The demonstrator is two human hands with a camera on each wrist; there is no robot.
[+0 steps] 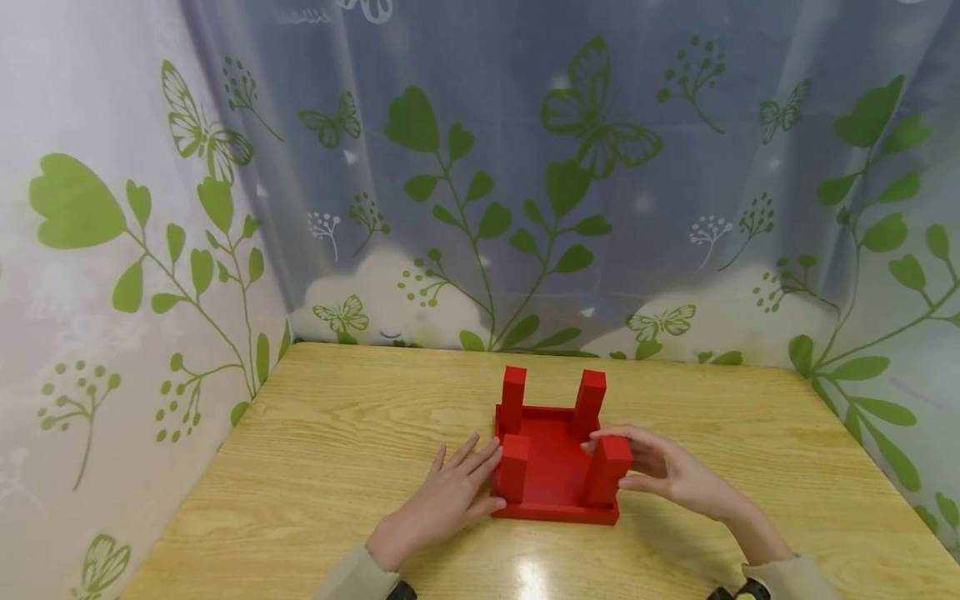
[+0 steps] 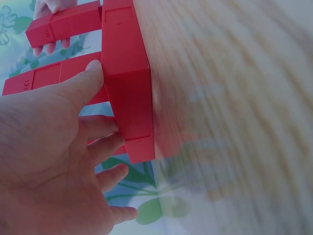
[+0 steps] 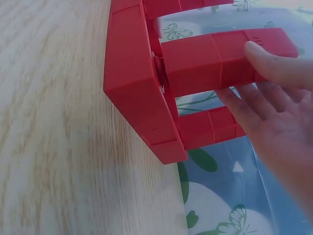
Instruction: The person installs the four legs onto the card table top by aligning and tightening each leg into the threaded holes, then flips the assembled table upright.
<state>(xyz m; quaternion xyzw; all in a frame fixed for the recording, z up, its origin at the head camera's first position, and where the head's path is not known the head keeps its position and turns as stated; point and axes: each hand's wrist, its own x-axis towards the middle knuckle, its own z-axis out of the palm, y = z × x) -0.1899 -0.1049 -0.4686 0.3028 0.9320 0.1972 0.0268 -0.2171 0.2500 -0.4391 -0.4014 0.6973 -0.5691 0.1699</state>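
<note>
A red toy-like table lies upside down on the wooden tabletop, its shallow rimmed base (image 1: 551, 467) flat and a square leg rising at each corner. My right hand (image 1: 667, 471) grips the upper part of the near right leg (image 1: 611, 471), thumb on one face and fingers round the others. In the right wrist view, a thin gap shows where this leg (image 3: 195, 63) meets the base. At the left side, my left hand (image 1: 446, 496) rests against the base by the near left leg (image 1: 513, 471), fingers spread and thumb at the front corner.
The far left leg (image 1: 513, 398) and far right leg (image 1: 590, 400) stand upright at the back corners. Around the wooden tabletop (image 1: 337, 417) hangs a curtain (image 1: 480, 167) printed with green leaves and butterflies, close along the back edge.
</note>
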